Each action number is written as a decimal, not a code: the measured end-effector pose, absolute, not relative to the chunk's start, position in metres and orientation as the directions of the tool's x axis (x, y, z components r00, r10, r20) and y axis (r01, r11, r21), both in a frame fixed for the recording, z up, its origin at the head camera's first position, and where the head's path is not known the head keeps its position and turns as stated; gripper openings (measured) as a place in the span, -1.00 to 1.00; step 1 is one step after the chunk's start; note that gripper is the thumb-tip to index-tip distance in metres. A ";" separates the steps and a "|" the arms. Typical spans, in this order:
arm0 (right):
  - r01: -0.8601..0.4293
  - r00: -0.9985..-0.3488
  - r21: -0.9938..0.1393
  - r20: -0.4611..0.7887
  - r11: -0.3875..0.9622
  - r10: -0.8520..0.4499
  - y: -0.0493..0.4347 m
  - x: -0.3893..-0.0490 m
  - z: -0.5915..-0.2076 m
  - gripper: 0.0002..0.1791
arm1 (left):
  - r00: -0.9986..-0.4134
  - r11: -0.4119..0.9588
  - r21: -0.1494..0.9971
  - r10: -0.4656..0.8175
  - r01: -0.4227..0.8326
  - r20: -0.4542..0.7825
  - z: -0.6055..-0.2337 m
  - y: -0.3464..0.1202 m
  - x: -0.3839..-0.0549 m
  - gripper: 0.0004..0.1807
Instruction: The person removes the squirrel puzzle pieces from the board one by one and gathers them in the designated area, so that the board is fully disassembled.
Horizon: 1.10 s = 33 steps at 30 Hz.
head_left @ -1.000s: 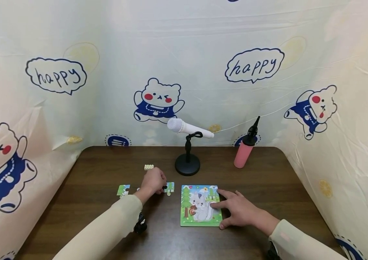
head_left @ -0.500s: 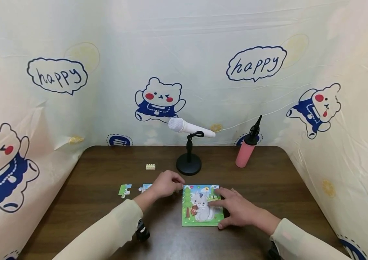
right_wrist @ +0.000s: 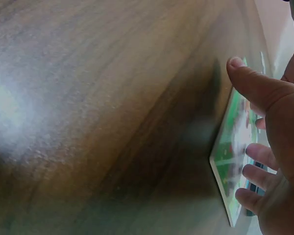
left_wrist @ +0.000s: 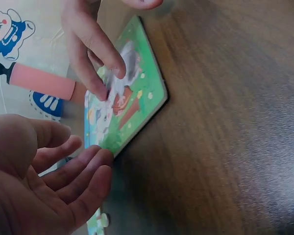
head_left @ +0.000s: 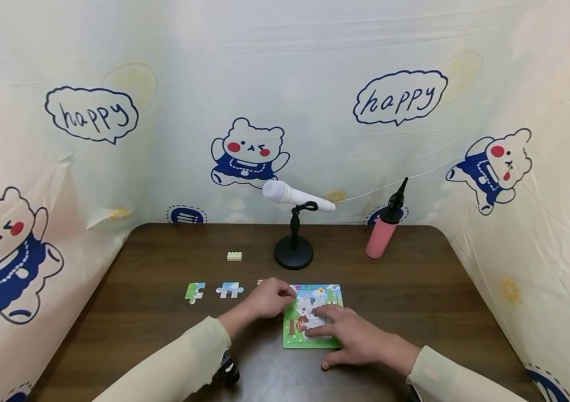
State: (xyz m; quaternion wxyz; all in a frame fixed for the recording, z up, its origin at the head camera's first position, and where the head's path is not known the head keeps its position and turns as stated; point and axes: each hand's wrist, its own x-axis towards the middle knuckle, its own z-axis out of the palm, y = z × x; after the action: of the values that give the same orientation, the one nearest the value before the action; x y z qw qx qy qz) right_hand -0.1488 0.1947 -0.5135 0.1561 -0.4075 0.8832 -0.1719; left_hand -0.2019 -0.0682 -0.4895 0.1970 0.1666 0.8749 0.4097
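**Fingers (head_left: 329, 311) spread over a puzzle board (head_left: 310, 344); left grip unconfirmed**

From my remote post I find the right hand (head_left: 357, 338) above the board, its fingers apart and thumb beyond the near edge. I record the left hand (head_left: 267, 298) at the far left corner, fingers bent; I cannot tell whether they pinch anything.

The board lies flat on the table (head_left: 365, 279), in front of the microphone stand (head_left: 293, 253). Its outline reads nearly square, so I certify no long axis; the printed squirrel is upright, head toward the far edge.

Left of it I note a blue-and-white piece (head_left: 229, 289), longer side to side, and a green-and-white piece (head_left: 194, 291), one knob pointing nearward.
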 end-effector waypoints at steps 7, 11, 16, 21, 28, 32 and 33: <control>-0.697 -0.606 -0.377 -0.144 0.610 -0.782 0.193 -0.150 -0.516 -0.37 | -0.861 0.624 0.765 0.467 0.159 -0.202 -0.492 -0.068 -0.202 -0.79; -0.708 -0.605 -0.346 -0.153 0.616 -0.782 0.191 -0.151 -0.515 -0.37 | -0.858 0.639 0.751 0.469 0.165 -0.211 -0.492 -0.068 -0.202 -0.79; -0.703 -0.608 -0.342 -0.164 0.623 -0.777 0.188 -0.150 -0.513 -0.38 | -0.854 0.641 0.744 0.481 0.188 -0.198 -0.494 -0.066 -0.203 -0.80; -0.695 -0.614 -0.350 -0.167 0.628 -0.772 0.187 -0.149 -0.513 -0.38 | -0.853 0.626 0.761 0.481 0.173 -0.202 -0.497 -0.064 -0.204 -0.80; -0.696 -0.617 -0.342 -0.164 0.631 -0.770 0.187 -0.149 -0.513 -0.37 | -0.865 0.623 0.766 0.462 0.160 -0.195 -0.500 -0.060 -0.209 -0.81; -0.693 -0.621 -0.342 -0.166 0.635 -0.766 0.187 -0.149 -0.513 -0.38 | -0.859 0.615 0.775 0.467 0.143 -0.211 -0.498 -0.059 -0.210 -0.82; -0.692 -0.621 -0.341 -0.166 0.636 -0.766 0.188 -0.150 -0.513 -0.38 | -0.857 0.615 0.777 0.466 0.132 -0.223 -0.498 -0.059 -0.210 -0.83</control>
State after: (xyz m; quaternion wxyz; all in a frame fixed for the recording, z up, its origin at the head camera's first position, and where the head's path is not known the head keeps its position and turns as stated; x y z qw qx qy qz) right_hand -0.1496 0.1877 -0.5126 0.1494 -0.4086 0.8920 -0.1226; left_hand -0.2099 -0.0589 -0.4983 0.2063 0.1709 0.8747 0.4040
